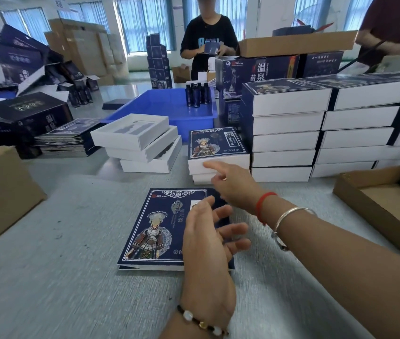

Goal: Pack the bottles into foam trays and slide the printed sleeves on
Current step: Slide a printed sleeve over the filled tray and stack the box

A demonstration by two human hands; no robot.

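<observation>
A flat printed sleeve lies on the grey table at centre, just beneath the left hand, which hovers over its 3 o'clock edge with fingers spread loosely and nothing in them. The right hand reaches toward 12 o'clock, forefinger extended and touching the white front wall of a sleeved box that sits on top of another white tray; it grips nothing. Empty foam trays are stacked at 11 o'clock, and dark bottles stand in the blue bin further out at 12. The sleeve looks like thin coated card: light, stiff across its face but easily creased, probably slick. It is best pinched along the two long folded edges and squeezed open, not bent at the middle. The box looks rigid and should slide easily; hold it by its side walls.
</observation>
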